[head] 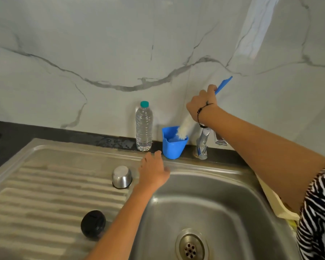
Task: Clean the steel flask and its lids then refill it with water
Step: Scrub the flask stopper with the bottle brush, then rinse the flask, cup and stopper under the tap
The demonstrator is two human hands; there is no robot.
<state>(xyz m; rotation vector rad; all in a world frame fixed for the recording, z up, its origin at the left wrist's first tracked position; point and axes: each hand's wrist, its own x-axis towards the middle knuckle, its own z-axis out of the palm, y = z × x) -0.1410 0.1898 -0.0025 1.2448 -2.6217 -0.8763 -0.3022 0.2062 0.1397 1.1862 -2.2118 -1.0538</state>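
Marble wall, steel sink (204,199). Right hand (202,104) grips a brush (184,128), bristles dipped in the far blue cup (174,145); left hand (154,169) rests released on the rim. Steel lid (122,176) just left of it, black lid (92,225) nearer. Flask unseen; scrubbing looks next.

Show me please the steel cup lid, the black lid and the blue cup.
steel cup lid (122,176): head view, its side wall.
black lid (92,225): head view, its top.
blue cup (172,148): head view, its front wall.

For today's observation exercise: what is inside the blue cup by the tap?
The white bristle head of the brush dips into the blue cup. Pale liquid shows; the bottom is hidden.
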